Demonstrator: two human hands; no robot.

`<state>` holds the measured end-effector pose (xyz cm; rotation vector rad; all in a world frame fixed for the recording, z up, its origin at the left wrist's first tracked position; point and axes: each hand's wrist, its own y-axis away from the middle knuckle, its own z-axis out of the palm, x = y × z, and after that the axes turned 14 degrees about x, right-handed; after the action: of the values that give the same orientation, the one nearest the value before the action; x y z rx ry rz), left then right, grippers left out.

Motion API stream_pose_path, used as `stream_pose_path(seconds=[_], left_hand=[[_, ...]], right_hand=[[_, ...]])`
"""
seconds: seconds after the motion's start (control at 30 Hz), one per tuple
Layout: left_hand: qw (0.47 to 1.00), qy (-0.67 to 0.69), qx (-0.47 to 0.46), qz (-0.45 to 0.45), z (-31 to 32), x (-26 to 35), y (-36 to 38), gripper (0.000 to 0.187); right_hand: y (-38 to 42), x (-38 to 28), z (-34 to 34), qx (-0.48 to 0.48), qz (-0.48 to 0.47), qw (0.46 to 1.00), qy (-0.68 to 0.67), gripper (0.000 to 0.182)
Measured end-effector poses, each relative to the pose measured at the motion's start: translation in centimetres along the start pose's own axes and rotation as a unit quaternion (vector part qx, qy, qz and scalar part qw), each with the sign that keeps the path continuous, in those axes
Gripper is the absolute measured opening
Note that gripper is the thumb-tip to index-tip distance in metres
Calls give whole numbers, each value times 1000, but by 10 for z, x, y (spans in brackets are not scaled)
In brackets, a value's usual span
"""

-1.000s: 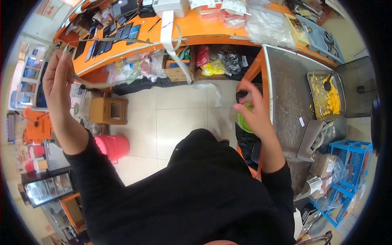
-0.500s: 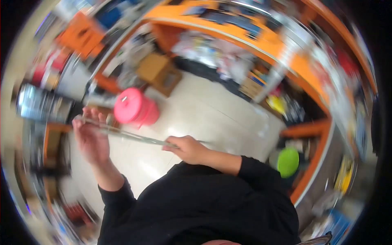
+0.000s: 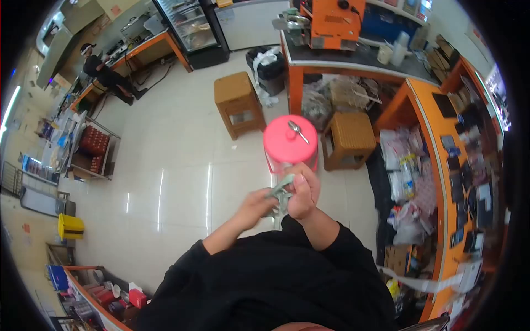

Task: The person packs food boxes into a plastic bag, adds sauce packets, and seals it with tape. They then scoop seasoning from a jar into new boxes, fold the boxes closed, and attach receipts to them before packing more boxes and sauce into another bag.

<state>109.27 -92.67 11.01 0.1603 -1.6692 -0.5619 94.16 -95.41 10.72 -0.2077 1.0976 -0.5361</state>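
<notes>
My left hand and my right hand are together in front of my chest. Both are closed on a pale grey-green strip, which is bunched up between them; a short end hangs down below the fingers. My black sleeves cover both forearms. Just beyond my hands stands a pink lidded bucket with a metal spoon lying on its lid.
Two brown stools stand on the tiled floor near the bucket. A black bin sits by an orange-legged counter. An orange counter with phones runs along the right. Another person works far off, upper left.
The view has swung round to the open floor. The strip, stretched long between my spread hands before, is now gathered up, and my hands have come together at my chest.
</notes>
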Motion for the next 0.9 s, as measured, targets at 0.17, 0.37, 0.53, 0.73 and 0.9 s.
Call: stream_pose_path(seconds=[0.17, 0.37, 0.53, 0.73, 0.9], left_hand=[[888, 438, 106, 97, -37, 35, -124, 42], [803, 592, 47, 39, -99, 54, -277, 36], [838, 529, 111, -74, -146, 74, -383, 32], [977, -127, 150, 88, -245, 137, -634, 21], [838, -515, 169, 54, -323, 169, -916, 28]], right_hand=[[-88, 93, 7, -103, -137, 954, 248, 11], [-205, 192, 17, -213, 30, 925, 314, 7], [-248, 264, 12, -207, 87, 929, 295, 19], [-259, 342, -83, -68, 10, 835, 546, 24], [-183, 335, -112, 345, 318, 625, 624, 22]])
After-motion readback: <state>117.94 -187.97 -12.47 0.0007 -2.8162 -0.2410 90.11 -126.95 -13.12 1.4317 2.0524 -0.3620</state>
